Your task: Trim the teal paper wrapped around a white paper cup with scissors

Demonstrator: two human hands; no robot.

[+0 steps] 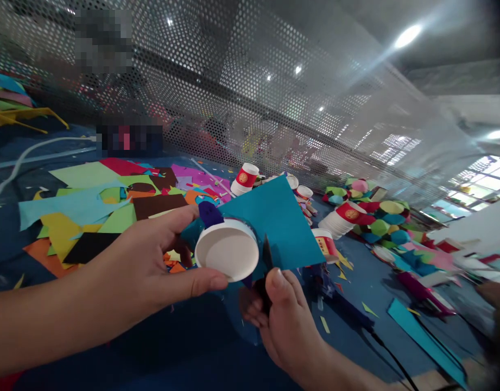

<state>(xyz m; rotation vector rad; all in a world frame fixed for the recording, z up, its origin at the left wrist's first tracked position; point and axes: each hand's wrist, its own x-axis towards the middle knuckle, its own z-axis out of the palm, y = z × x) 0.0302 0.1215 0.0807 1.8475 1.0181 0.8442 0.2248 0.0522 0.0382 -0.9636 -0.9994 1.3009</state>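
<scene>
My left hand is closed around a white paper cup, its round white end facing me, together with a sheet of teal paper that spreads out behind it. Dark blue pieces show at the cup's upper left and lower right edges. In my right hand is a pair of scissors. Their dark blade stands upright against the teal paper, just right of the cup; the handles are mostly hidden by my fingers.
Coloured paper sheets and scraps cover the left of the blue table. Red and white cup stacks stand behind. A dark blue corded tool lies to the right, near a teal strip. A perforated metal screen rises at the back.
</scene>
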